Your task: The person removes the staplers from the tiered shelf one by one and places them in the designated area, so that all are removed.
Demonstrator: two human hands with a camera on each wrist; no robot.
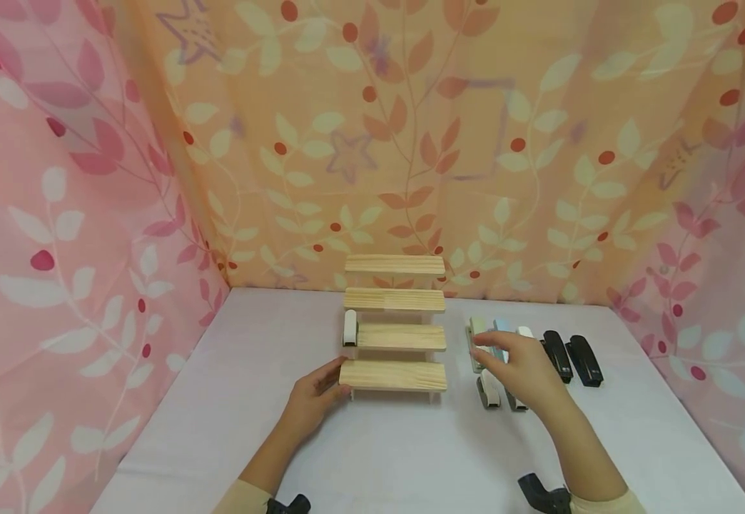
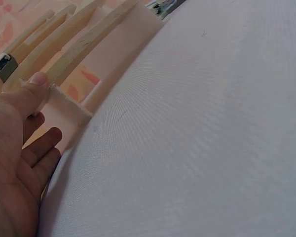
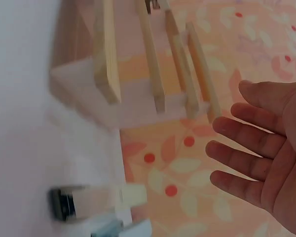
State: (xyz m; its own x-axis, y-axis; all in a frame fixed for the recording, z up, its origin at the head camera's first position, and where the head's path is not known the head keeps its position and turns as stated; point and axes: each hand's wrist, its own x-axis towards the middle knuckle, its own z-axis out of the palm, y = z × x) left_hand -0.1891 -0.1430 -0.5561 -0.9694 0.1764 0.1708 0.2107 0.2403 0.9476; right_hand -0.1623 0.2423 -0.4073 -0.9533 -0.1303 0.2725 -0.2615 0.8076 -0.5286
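A stepped wooden shelf [image 1: 393, 375] with pale planks on whitish side panels stands mid-table. My left hand [image 1: 313, 401] holds the left end of its lowest plank; in the left wrist view the thumb [image 2: 38, 80] lies against the plank's edge and the lower fingers curl loosely. One white stapler [image 1: 350, 328] rests at the left end of the second plank from the bottom. Above the staplers at right hovers my right hand [image 1: 519, 368], nothing in it, its fingers spread apart in the right wrist view. A pale green stapler [image 1: 477, 327] lies nearest its fingertips, partly hidden.
Right of the shelf lie a light blue stapler [image 1: 501, 325], a white stapler [image 1: 489, 391] in front, and two black staplers [image 1: 557, 355] farther right. The right hand covers parts of others. Patterned cloth walls [image 1: 411, 143] enclose the white table [image 1: 270, 328] at back and sides.
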